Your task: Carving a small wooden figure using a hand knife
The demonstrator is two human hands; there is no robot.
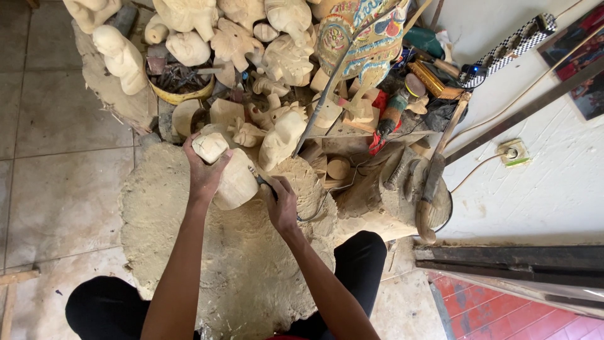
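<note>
The dust mat (pixel 207 252) fills the floor between the person's knees, a wide pale spread of shavings, and the whole action sits at its far edge. On it stands the carving (pixel 236 179), a pale rounded block of wood with a knob at its upper left; its long axis runs from that knob down and to the right, straight toward the right hand. The left hand (pixel 204 170) is clamped over the top of the carving, fingers wrapped round the knob, pinning it down. The right hand (pixel 281 204) is closed round a dark-handled tool (pixel 263 181) (a thin cable seems to trail from it), and the tool's tip meets the carving's right flank. So the wood lies up and left of the right grip, just beside it, with the left hand nearer, indeed on it. Behind them rises the pile of carvings (pixel 251 44), unpainted figures heaped together, with one painted piece (pixel 362 38) among them and a yellow bowl (pixel 182 88) of bits to the left.
</note>
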